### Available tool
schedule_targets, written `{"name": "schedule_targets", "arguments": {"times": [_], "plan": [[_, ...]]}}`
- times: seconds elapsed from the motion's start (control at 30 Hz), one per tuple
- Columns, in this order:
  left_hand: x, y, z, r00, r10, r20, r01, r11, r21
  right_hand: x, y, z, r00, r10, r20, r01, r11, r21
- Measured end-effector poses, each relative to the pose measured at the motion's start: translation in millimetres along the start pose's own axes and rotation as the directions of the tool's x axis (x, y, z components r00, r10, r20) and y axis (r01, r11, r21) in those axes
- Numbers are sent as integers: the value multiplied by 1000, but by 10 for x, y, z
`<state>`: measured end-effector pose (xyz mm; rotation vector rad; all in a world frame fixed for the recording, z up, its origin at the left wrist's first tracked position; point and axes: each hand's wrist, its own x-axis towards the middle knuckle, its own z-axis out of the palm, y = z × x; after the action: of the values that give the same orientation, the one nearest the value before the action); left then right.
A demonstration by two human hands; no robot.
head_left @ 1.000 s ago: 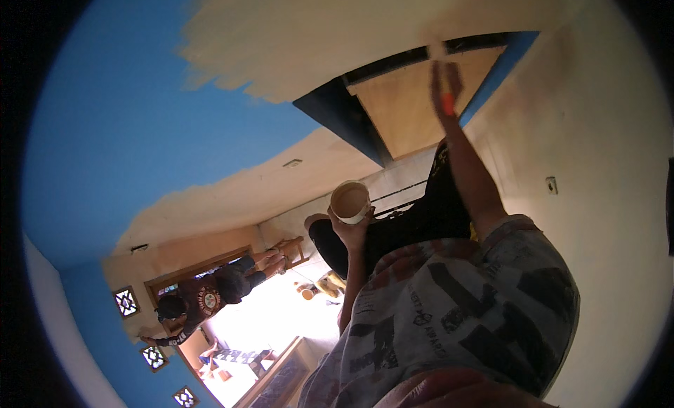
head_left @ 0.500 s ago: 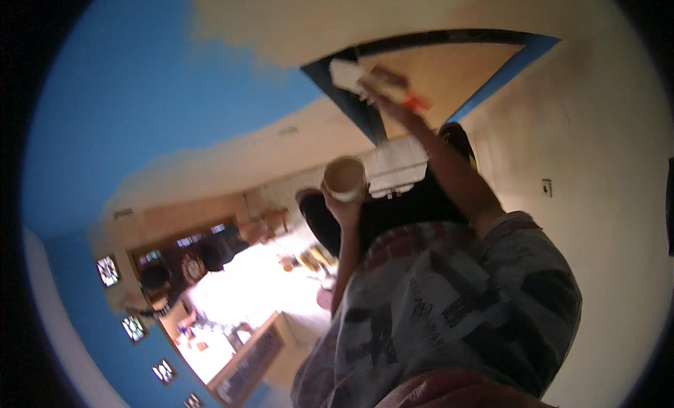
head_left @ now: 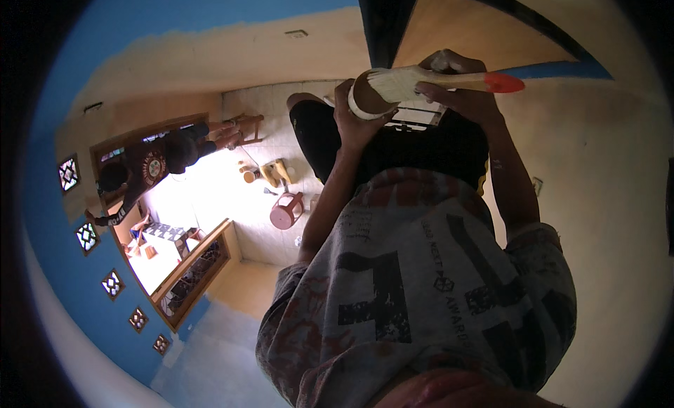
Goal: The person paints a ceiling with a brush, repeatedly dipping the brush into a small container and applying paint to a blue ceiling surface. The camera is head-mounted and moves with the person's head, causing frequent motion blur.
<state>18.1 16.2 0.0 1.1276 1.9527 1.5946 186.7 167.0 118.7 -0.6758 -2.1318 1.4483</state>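
Observation:
My left hand (head_left: 354,127) is wrapped round a round paint pot (head_left: 366,99) with a pale rim and a brownish inside. A wide paintbrush (head_left: 399,83) with pale bristles and a red-ended handle lies across my right hand (head_left: 460,92), its fingers closed on the handle. The bristle tips are at the mouth of the pot, over its right side. How much paint is in the pot, I cannot tell.
Ahead stands a dark door or window frame (head_left: 388,29) with blue edging. The wall is part blue (head_left: 210,15), part cream. At left, a person (head_left: 158,162) stands on a wooden stool (head_left: 250,127), near a reddish stool (head_left: 286,211) on the tiled floor.
My right hand has come down from the dark frame with the brush, bringing the bristles to the pot. The pot has moved slightly up and right, and the view has shifted.

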Motion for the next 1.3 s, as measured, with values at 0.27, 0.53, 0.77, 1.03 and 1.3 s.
{"name": "schedule_targets", "arguments": {"times": [0.27, 0.53, 0.77, 1.03, 1.3], "plan": [[-11, -124, 60, 998, 62, -33, -65, 994, -83, 138, 147, 240, 991, -121, 56, 131, 967, -220], [7, -56, 24, 999, 46, -10, -47, 999, -26, 303, 156, 370, 971, -162, 174, 215, 911, -352], [3, -78, -12, 1000, 18, 8, -18, 1000, -17, 342, 164, 481, 942, -150, 299, 279, 846, -454], [25, -83, -29, 999, 42, 7, -42, 999, -1, 364, 159, 477, 946, -143, 290, 267, 852, -450], [28, -25, -35, 999, 30, 16, -31, 999, 44, 366, 233, 536, 944, -222, 245, 307, 864, -399]]}}
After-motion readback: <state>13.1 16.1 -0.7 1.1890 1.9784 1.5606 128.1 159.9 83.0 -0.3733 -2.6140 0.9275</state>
